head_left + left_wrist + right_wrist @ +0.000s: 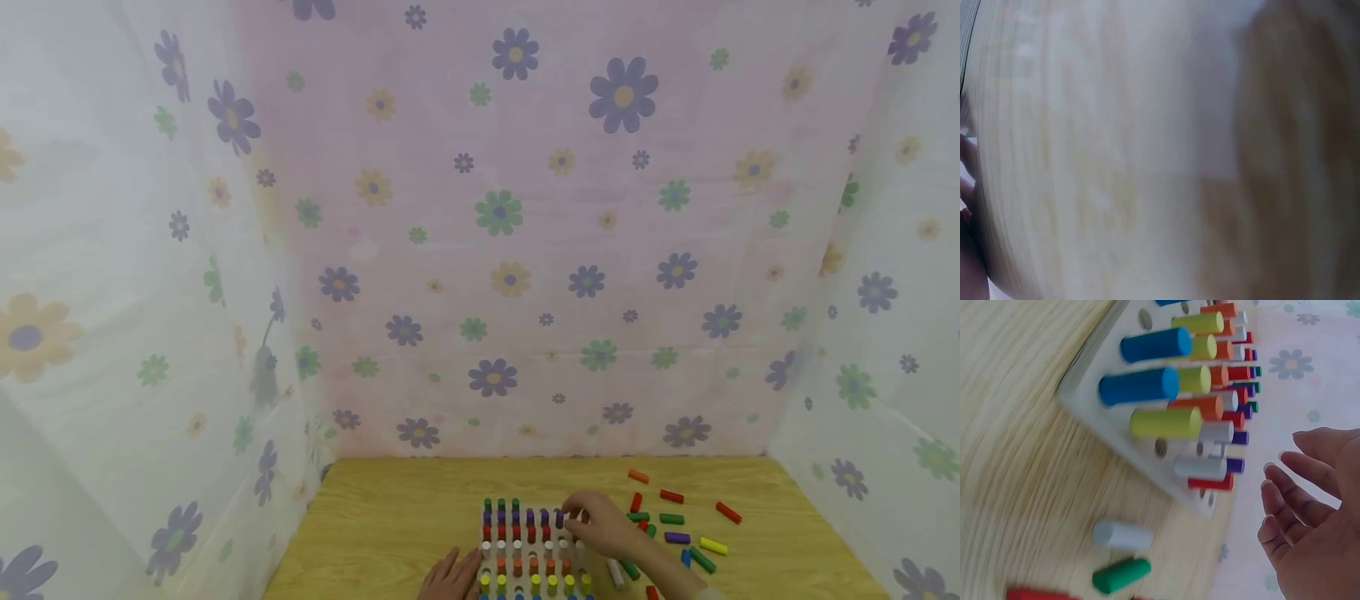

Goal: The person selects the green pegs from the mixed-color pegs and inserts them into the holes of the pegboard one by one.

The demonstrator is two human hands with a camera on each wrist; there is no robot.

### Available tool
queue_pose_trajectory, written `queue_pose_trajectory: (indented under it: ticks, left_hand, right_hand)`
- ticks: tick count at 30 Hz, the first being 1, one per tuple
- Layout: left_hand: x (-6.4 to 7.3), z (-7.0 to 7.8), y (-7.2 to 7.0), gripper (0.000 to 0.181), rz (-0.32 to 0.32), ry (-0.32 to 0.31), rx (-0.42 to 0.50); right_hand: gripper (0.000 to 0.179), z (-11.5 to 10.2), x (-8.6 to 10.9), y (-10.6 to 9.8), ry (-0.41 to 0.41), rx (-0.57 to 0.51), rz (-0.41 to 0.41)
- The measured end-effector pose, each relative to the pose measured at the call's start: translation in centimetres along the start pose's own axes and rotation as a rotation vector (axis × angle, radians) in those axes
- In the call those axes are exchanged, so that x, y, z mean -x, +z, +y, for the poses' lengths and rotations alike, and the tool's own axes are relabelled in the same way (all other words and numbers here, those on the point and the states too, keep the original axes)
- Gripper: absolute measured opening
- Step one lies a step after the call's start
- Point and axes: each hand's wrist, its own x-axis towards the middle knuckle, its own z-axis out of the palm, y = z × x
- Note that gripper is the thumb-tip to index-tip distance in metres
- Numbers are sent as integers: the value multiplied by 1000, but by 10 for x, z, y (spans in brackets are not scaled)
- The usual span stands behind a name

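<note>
A white pegboard (1141, 447) stands on the wooden table, with rows of coloured pegs upright in it. My right hand (600, 523) is over its far right part, fingers bent beside a purple peg (559, 518). In the right wrist view the fingers of this right hand (1310, 506) are loosely bent and apart, with nothing between them. At the board's left edge my left hand (450, 575) rests with its fingers extended. Nearest me in the board are blue pegs (1141, 385) and yellow pegs (1166, 422); three green pegs (502, 505) stand in the far row.
Loose pegs lie scattered right of the board, among them an orange peg (638, 476), a yellow peg (714, 546), a purple peg (677, 538) and a white peg (1122, 534). Flowered cloth (495, 250) hangs behind and on both sides of the table (390, 500).
</note>
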Motion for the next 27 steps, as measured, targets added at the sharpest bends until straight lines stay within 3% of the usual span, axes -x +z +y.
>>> queue_pose_trajectory:
  ticks: [3, 8, 10, 13, 17, 20, 27]
  left_hand:
    - [0, 1, -1, 56, -17, -4, 12]
    - [5, 2, -1, 57, 14, 17, 6]
    - [9, 1, -1, 58, 23, 48, -12]
    - [13, -2, -1, 72, 12, 143, -127]
    - [9, -2, -2, 71, -12, 110, -119]
    - [3, 0, 0, 59, -10, 5, -10]
    - [-1, -1, 1, 59, -4, -9, -8]
  right_hand:
    - [23, 3, 11, -9, 14, 25, -13]
    - [25, 18, 24, -21, -1, 52, -7]
    - [27, 23, 29, -24, -1, 47, 3]
    - [30, 32, 40, -30, 19, 48, 24]
    - [32, 43, 53, -40, 42, 62, 63]
    - [29, 49, 63, -48, 58, 76, 92]
    - [29, 64, 78, -68, 99, 150, 152]
